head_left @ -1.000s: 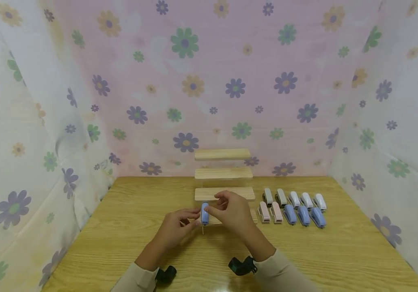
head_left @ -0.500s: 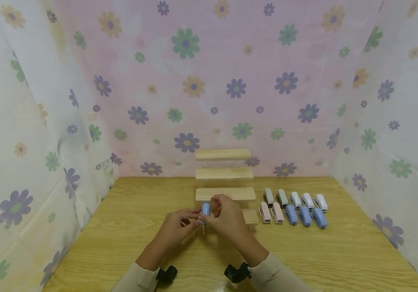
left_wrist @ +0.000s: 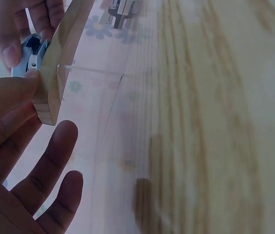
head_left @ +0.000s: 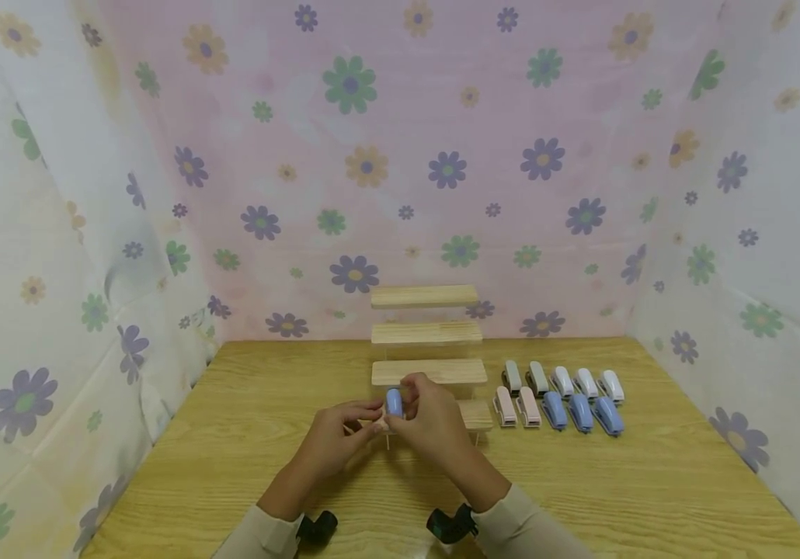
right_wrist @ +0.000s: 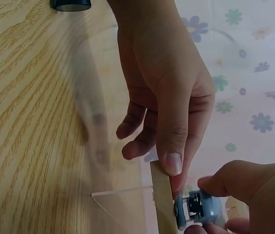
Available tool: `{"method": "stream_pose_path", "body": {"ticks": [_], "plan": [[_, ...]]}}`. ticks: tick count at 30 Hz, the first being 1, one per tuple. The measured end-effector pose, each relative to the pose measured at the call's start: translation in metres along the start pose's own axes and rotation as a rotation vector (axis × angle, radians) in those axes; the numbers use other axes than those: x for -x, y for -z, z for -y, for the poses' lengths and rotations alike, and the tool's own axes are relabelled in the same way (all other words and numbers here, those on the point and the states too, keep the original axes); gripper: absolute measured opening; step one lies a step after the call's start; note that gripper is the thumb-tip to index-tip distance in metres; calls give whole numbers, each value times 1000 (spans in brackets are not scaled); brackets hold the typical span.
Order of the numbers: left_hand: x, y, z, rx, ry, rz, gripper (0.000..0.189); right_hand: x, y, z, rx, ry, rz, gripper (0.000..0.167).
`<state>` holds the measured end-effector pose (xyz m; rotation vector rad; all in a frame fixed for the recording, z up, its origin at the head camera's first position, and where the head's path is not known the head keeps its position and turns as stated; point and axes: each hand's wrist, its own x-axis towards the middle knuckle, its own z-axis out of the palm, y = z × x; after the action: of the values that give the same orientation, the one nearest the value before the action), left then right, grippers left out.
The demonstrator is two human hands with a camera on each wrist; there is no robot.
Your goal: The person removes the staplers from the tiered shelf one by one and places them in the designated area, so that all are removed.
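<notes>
A blue mini stapler [head_left: 394,401] stands at the left end of the lowest wooden shelf [head_left: 477,414] of a tiered stand. My right hand [head_left: 433,423] pinches this stapler between thumb and fingers. With thumb on the end of the board and fingers behind it, my left hand [head_left: 333,436] grips the shelf's left end right beside the stapler. The left wrist view has the stapler [left_wrist: 32,51] against the board [left_wrist: 54,63], the other fingers of the left hand spread loosely below. In the right wrist view the stapler's dark mechanism [right_wrist: 194,205] faces the camera.
Higher wooden shelves [head_left: 428,373] rise behind the hands. To the right on the wooden table [head_left: 267,373] stand two rows of mini staplers: grey ones [head_left: 538,378], white ones [head_left: 586,383], pink ones [head_left: 529,407] and blue ones [head_left: 580,413]. Flowered cloth [head_left: 407,155] encloses the table.
My right hand has drawn slightly left and lower around the blue stapler, uncovering more of the lowest shelf's right part. The left hand has stayed at the shelf end.
</notes>
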<state>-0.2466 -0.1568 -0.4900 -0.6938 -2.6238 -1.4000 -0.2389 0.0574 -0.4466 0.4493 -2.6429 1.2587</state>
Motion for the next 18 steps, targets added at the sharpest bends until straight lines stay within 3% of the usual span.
{"method": "stream_pose_path", "body": {"ticks": [6, 12, 18], "plan": [[1, 0, 0, -3, 13, 3, 32, -1, 2, -1, 23, -7, 32, 36], [2, 0, 0, -3, 24, 1, 32, -3, 2, -2, 64, 11, 81, 32], [1, 1, 0, -6, 21, 5, 33, -2, 4, -3, 69, 15, 74, 25]]}}
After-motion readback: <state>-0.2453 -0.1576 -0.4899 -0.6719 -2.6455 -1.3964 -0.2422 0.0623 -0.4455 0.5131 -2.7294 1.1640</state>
